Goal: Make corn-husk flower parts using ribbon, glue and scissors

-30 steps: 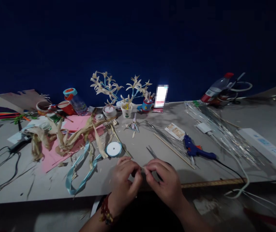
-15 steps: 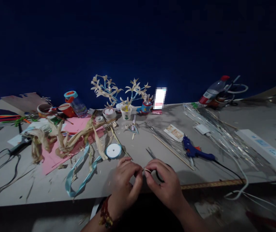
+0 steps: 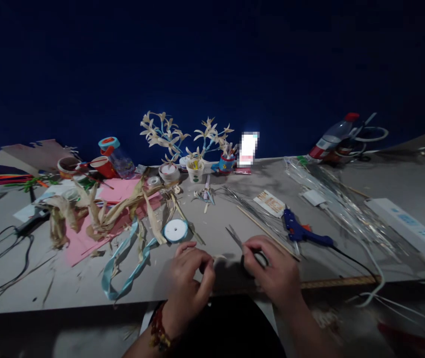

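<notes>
My left hand point(image 3: 193, 272) is closed in a pinch near the table's front edge. A small pale strip point(image 3: 218, 257), perhaps corn husk, pokes out at its fingertips, mostly hidden by them. To the right, my right hand point(image 3: 272, 266) has its fingers curled round the black handles of a pair of scissors point(image 3: 236, 235). The scissors' blades lie on the table and point away to the left. Just beyond my left hand is a white spool point(image 3: 175, 230) of light blue ribbon point(image 3: 112, 278), with a loop of the ribbon trailing leftward.
Dried corn husks point(image 3: 106, 219) lie over pink paper point(image 3: 76, 248) on the left. A blue glue gun point(image 3: 303, 232), thin wires point(image 3: 251, 208) and a wooden stick point(image 3: 260, 226) lie right. Husk flowers point(image 3: 163, 134) stand behind, near a phone point(image 3: 248, 148). A power strip point(image 3: 408, 228) is far right.
My hands have come apart. The right hand has moved right onto the scissors' handles, while the left stays near its place with the pale strip.
</notes>
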Tool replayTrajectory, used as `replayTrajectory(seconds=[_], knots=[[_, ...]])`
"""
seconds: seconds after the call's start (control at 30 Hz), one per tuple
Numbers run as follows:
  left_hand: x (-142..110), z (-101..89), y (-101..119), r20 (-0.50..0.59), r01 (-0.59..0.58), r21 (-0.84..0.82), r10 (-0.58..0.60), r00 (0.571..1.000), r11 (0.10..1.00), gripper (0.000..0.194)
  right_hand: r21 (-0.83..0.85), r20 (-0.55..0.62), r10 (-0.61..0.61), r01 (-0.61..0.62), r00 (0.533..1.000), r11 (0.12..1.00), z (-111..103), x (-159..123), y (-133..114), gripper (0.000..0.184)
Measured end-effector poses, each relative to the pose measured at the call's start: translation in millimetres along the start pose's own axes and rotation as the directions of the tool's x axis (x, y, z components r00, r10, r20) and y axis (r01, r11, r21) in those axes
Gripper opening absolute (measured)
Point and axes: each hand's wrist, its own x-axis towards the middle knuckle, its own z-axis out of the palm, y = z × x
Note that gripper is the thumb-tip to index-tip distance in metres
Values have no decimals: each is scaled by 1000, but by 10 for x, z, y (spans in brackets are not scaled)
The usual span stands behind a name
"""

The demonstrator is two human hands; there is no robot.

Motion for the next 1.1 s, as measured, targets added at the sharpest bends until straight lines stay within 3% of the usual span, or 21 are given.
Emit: replayTrajectory(seconds=[0.17, 0.27, 0.37, 0.53, 0.6, 0.73, 0.8, 0.83, 1.0, 1.1], knots=[[22, 22, 11, 7, -18, -2, 18, 1000, 1000, 15, 95, 160, -9, -6, 987, 995, 81, -8, -129, 8], [32, 34, 43, -1, -23, -3, 23, 1000, 1000, 15, 99, 192, -16, -3, 981, 995, 176, -6, -179, 8], [28, 31, 36, 2, -26, 4, 26, 1000, 1000, 15, 76, 165, -41, 29, 986, 997, 184, 6, -135, 12], [16, 16, -42, -18, 1, 11, -1, 1000, 1000, 16, 17, 11, -14, 13, 1000, 1000, 51, 22, -6, 12], [16, 19, -60, -24, 3, -1, -3, 1000, 1000, 16, 65, 29, 3, -5, 1000, 998, 21, 17, -8, 11], [17, 37, -39, -8, -1, -17, 1, 1000, 1000, 16, 192, 188, -3, -33, 982, 981, 72, 5, -92, 20], [18, 37, -14, 1, 8, -25, -8, 1000, 1000, 16, 213, 226, 10, -59, 974, 975, 121, 10, -128, 11], [19, 32, -4, 5, 11, -32, -11, 1000, 999, 16, 217, 230, 14, -65, 973, 974, 142, 14, -137, 5], [13, -24, -8, -27, 38, -52, -40, 999, 998, 15, 225, 156, 50, -85, 987, 971, 181, 15, -120, 16], [17, -46, -9, -46, -23, -3, 22, 999, 1000, 16, 210, 147, 84, -114, 986, 971, 183, -7, -102, 15]])
